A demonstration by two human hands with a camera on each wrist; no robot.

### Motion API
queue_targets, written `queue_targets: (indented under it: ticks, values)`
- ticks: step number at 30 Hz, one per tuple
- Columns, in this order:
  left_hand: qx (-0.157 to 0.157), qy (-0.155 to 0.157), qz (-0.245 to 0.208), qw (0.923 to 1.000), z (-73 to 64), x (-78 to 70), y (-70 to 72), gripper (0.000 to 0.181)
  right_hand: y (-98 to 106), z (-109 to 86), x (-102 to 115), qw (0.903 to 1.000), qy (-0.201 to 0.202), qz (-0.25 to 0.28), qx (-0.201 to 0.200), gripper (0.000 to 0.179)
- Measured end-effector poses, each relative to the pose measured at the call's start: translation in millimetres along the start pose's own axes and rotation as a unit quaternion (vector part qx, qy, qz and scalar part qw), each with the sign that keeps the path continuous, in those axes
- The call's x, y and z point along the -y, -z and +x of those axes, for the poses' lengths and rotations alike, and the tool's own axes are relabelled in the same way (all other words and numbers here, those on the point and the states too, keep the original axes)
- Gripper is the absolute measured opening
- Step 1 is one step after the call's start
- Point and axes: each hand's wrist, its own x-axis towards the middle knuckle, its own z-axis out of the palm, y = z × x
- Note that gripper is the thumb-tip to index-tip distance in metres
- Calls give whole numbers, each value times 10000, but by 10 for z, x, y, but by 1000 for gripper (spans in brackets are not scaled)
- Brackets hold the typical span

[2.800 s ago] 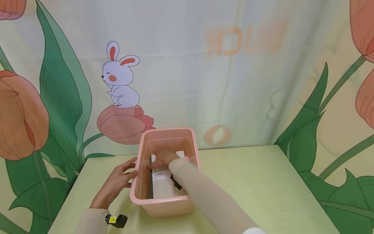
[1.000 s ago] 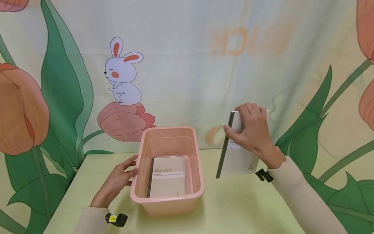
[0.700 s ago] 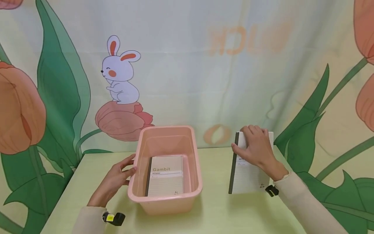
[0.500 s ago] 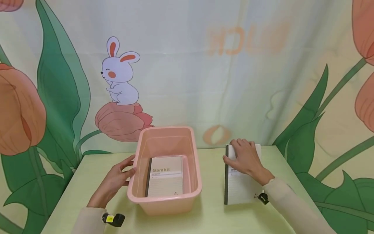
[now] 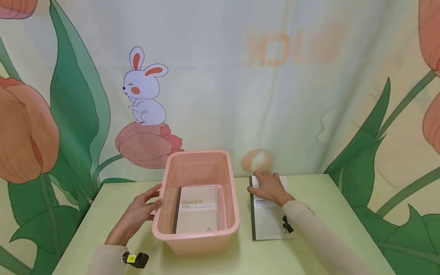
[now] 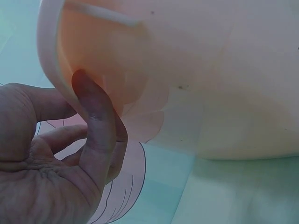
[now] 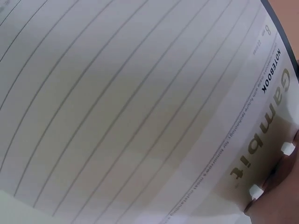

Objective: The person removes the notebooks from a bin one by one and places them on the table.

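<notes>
Tub [image 5: 202, 244] in downward head, close left-wrist views

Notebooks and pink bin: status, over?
Left hand gripping pink bin. Right hand holding notebook, seemingly flat on table beside bin. Second notebook inside bin. Nothing visibly obstructing.

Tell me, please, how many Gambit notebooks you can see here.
2: one Gambit notebook lies inside the pink tub; the other notebook is beside the tub, held near its top by the right hand. More could be hidden underneath.
</notes>
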Motion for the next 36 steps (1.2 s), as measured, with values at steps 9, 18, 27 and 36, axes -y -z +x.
queue_targets:
  ticks: [9,18,27,36]
  values:
    - [5,33,60,10000,0,30,-19,65,-172,225,6,9960,-392,100,798,63]
    - [19,-14,68,10000,32,9,-1,65,-500,387,-51,9969,-319,-50,713,67]
    - [25,-64,-74,9999,57,42,-62,65,-487,296,-24,9972,-312,356,579,56]
    - [-55,-35,-82,9999,8,41,-24,65,-89,178,6,9993,308,222,67,55]
